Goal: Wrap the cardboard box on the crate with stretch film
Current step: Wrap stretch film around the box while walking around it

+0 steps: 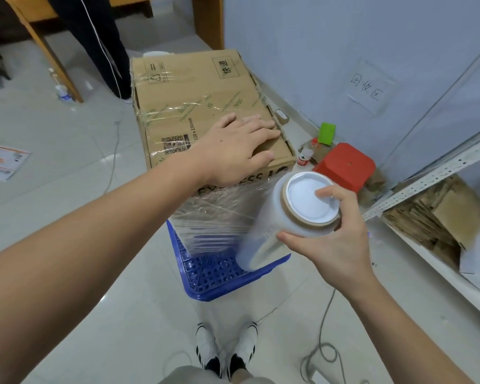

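Now your left hand [234, 146] lies flat with fingers spread on top of the cardboard box [203, 106], which stands on the blue crate [219, 275] on the tiled floor [67, 217], while your right hand [333, 234] grips the stretch film roll [283, 225] at its upper end. Expect thin, clingy film that tears easily; hold the stiff core ends. A red stool [347, 164] and a shelf [427, 217] crowd the right.

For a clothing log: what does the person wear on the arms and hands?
Nothing shows on them. The left hand and right hand are bare, without gloves, rings or a watch, and both forearms are bare up to the picture's edge, with no sleeve in view.
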Available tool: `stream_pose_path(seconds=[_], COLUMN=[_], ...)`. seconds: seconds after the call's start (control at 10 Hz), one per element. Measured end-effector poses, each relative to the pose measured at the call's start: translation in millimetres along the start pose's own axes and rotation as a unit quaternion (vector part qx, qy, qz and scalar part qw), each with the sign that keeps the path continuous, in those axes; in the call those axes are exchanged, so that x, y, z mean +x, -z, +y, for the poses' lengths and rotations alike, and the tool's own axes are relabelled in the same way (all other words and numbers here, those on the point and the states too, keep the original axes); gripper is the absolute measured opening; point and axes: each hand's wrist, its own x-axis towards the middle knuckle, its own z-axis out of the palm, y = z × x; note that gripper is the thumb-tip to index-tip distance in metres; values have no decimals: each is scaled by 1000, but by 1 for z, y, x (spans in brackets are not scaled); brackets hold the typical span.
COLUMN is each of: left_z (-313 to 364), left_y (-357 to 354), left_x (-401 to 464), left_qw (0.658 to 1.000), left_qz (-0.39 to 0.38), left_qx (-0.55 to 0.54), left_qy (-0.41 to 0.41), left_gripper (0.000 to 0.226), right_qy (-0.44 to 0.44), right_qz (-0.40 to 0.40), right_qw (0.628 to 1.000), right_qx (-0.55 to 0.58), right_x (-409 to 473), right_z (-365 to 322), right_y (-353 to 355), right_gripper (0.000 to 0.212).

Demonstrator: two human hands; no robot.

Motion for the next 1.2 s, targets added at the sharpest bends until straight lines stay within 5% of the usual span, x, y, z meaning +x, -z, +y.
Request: stream_pose_path(seconds=[0.3,0.7,1.1,1.2], left_z=[2,1,0,1], left_y=[-3,-2,-2,-3], left_x=[1,0,1,0], left_qw=[1000,1000,1000,1000], left_qz=[9,13,13,16], left_qx=[-1,-1,7,8], left_qy=[-6,-3,-2,-4], left_gripper=[56,56,57,57], right_qy=[4,12,26,17], right_qz=[15,-13,-208,-218], right_qw=[999,997,976,974], right_qx=[-40,-69,56,55], right_x=[8,-4,33,36], right_z=[3,1,30,34], right_y=[4,3,34,31], right_gripper=[94,88,87,117])
